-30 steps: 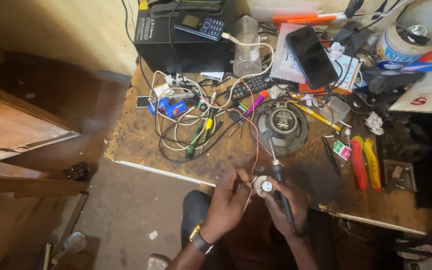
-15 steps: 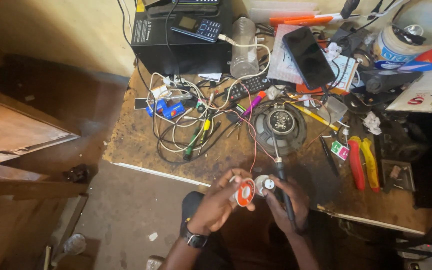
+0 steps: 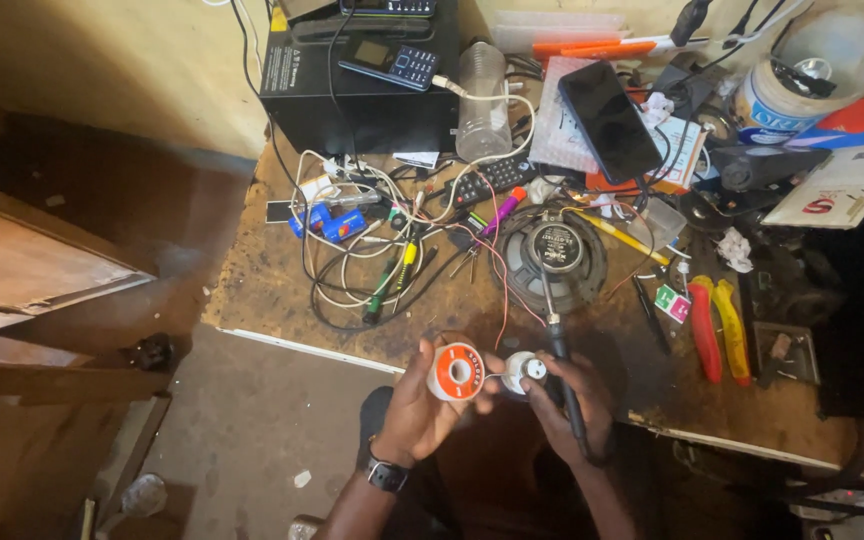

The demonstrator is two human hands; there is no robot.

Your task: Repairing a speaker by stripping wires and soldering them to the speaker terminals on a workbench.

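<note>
- Solder spool (image 3: 458, 372): a small round reel with an orange face and a pale hub, a thin wire running from it toward the right.
- Head view: the left hand (image 3: 420, 412) is curled around the spool, fingers closed on its rim, just off the bench's near edge (image 3: 332, 352).
- Right hand (image 3: 570, 402) grips a dark soldering iron (image 3: 562, 375) and pinches a small white round part (image 3: 525, 370), just beside the spool.
- Beyond them on the bench lie a round speaker (image 3: 556, 258), tangled cables (image 3: 372, 250) and red and yellow pliers (image 3: 716, 330).
</note>
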